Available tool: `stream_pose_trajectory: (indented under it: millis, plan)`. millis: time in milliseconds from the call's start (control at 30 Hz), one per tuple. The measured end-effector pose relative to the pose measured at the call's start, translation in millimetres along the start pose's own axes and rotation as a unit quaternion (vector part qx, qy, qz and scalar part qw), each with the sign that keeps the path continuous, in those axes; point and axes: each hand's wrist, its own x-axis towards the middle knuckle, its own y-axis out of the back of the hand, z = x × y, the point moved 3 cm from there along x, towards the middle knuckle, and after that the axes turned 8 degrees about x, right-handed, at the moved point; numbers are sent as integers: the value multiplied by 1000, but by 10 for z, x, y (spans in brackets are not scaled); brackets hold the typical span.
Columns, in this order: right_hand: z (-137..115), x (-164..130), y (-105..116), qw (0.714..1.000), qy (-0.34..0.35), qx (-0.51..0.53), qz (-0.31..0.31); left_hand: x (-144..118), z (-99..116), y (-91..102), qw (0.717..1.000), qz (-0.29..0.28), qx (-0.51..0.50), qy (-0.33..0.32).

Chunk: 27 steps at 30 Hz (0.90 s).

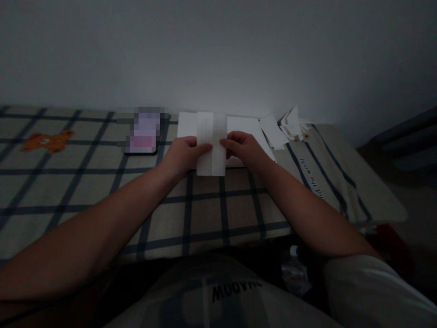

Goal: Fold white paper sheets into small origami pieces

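A checked cloth [205, 218] crosses mid-frame. Above it, at centre, the left hand [181, 154] and right hand [245, 146] pinch a folded paper [205, 161] from either side. Behind lie white sheets [243, 124], with a phone [145, 131] left of centre.

And blur swallowed the phone screen [145, 132] by the worktop's [85, 191] back edge; folded paper [205, 160] partly hid the white sheet [242, 124]!

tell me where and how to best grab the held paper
The paper is probably best pinched at its lower end, coming from the person's side: the left hand and right hand hold it higher up, leaving that end uncovered and pointing toward the person.
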Motion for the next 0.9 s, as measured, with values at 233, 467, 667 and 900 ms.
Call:
stream_pose_trajectory:
  millis: [233, 467, 667, 900]
  plan:
    - [-10, -21, -51, 998, -47, 18, -37, 57, -51, 51, 997, 19, 30, -61]
    - [-16, -29, -39, 998, -49, 22, -20, 90, -71, 69, 997, 28, 30, -71]
    - [50, 19, 4, 998, -15, 59, 2, 71, -29, 48, 997, 1, 31, -77]
    - [65, 43, 39, 996, -3, 87, 14, 56, 47, 38, 993, -14, -38, -108]
